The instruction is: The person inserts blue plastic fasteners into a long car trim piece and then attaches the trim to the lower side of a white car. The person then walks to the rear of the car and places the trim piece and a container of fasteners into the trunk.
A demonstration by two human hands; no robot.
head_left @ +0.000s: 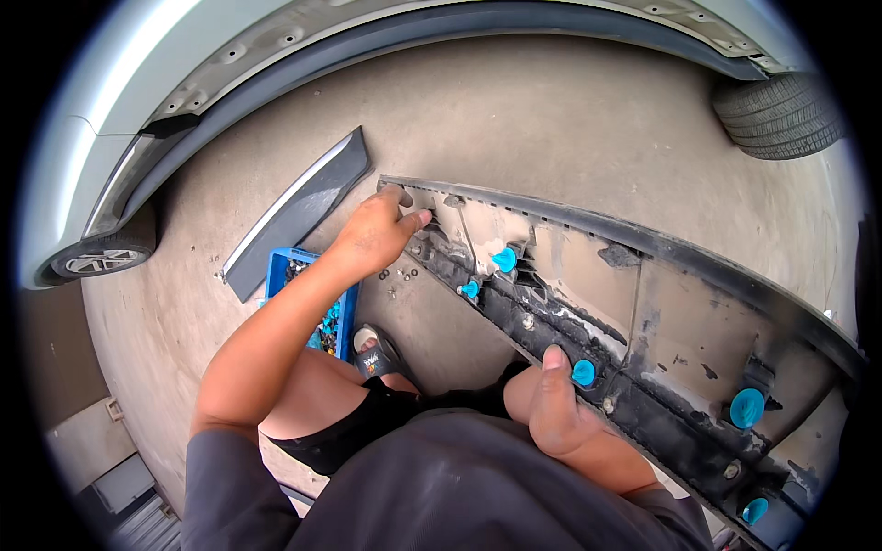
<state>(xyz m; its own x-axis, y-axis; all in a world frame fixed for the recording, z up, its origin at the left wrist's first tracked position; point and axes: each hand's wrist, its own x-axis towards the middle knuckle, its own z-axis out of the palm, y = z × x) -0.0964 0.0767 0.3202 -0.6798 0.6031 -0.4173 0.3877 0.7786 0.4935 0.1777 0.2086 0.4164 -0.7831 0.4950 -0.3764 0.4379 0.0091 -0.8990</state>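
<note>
A long dark car trim panel (588, 275) lies tilted across my lap, its dirty inner side facing up. Bright blue plastic clips (747, 408) stick out of it at several spots, and pale round fasteners sit along its lower strip. My left hand (378, 230) grips the panel's narrow left end, thumb on the inner face and fingers bent at the upper edge; part of the fingers is hidden. From below, my right hand (562, 404) holds the lower edge, its thumb beside a blue clip (583, 372) and its other fingers hidden under the panel.
A blue crate (346, 321) with small clips stands left of my foot. Beyond it a second grey trim piece (299, 213) rests on the concrete floor (551, 119). Small dark rings and bits (397, 275) lie nearby. A car sill (441, 23) and tyre (779, 115) border the far side.
</note>
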